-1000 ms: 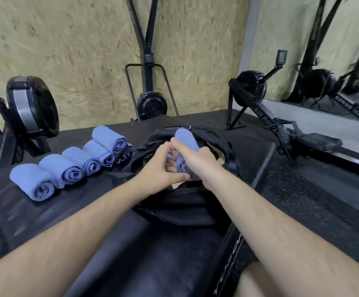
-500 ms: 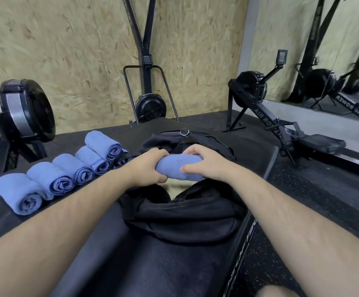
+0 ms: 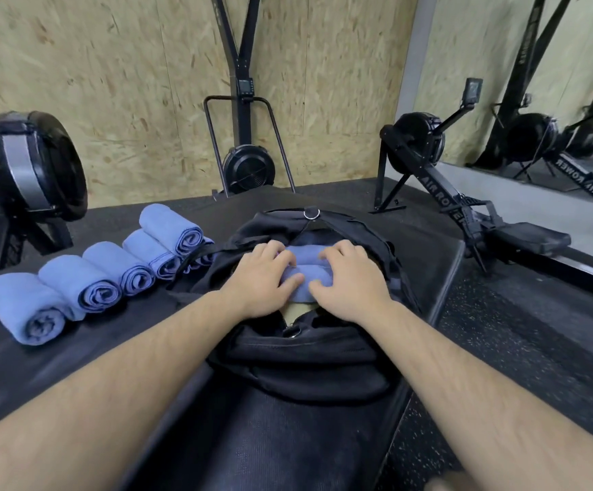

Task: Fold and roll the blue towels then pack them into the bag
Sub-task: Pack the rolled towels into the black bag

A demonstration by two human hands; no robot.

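Left hand [image 3: 263, 274] and right hand [image 3: 350, 283] pressing down on blue towel [image 3: 305, 265] in open black bag [image 3: 309, 370], both splayed, gripping nothing, rolled towels [image 3: 82, 281] lying in row just beside bag

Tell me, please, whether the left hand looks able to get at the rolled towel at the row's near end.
Probably yes: the left hand presses the packed towel in the bag, and nothing tall stands between it and that roll.
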